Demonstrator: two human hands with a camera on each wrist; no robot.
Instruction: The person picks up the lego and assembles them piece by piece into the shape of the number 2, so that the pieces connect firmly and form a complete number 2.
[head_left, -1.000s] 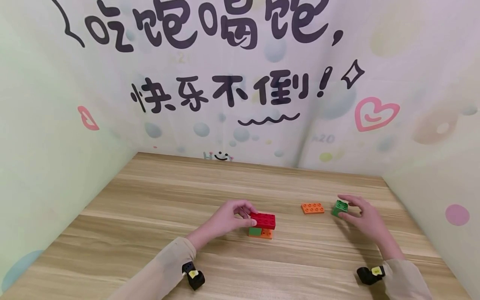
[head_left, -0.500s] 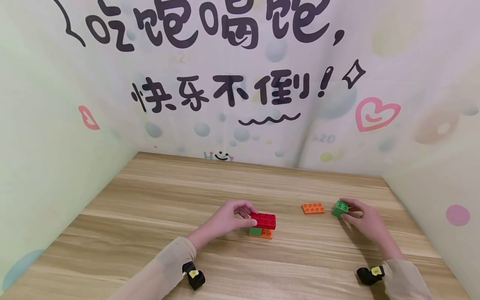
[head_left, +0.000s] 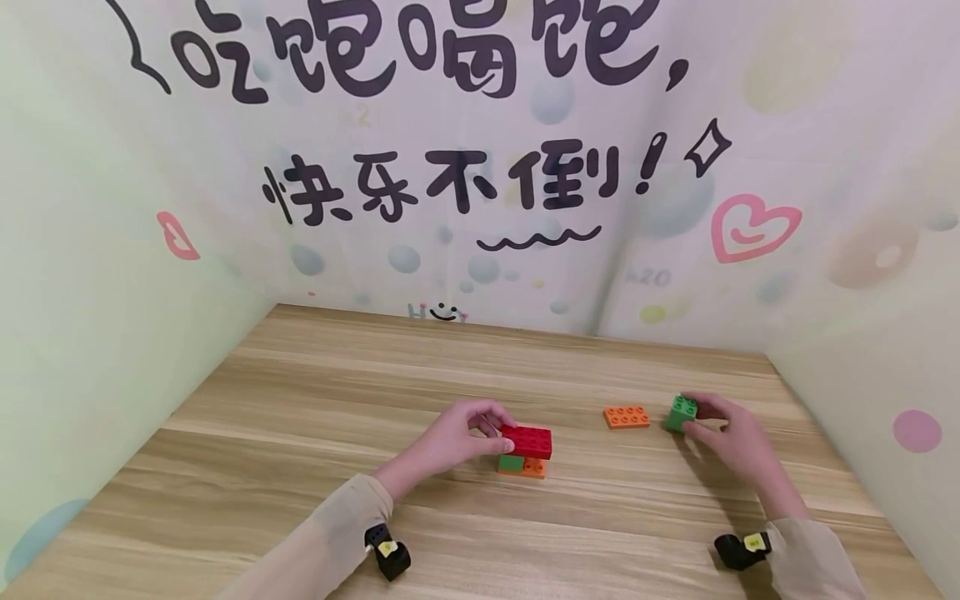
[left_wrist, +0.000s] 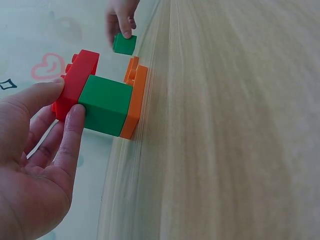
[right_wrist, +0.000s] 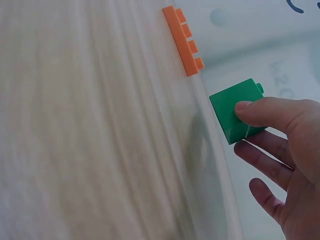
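My left hand [head_left: 465,433] pinches a red brick [head_left: 528,442] between thumb and fingers. That red brick sits on a green brick [left_wrist: 106,105], which stands on one end of an orange plate brick [left_wrist: 136,100] on the table. A fingertip also touches the green brick's upper edge in the left wrist view. Over to the right, my right hand [head_left: 731,437] pinches a second green brick [right_wrist: 237,111], studs up and a little tilted. Whether its bottom touches the table, I cannot tell.
A second orange plate brick [head_left: 627,417] lies flat on the wooden table [head_left: 337,375], just left of the right hand's green brick. A printed white curtain [head_left: 480,275] borders the table at the back, and pale walls flank it.
My right fingers have shifted around the green brick, and it has turned slightly. The left hand and its stack hold still.
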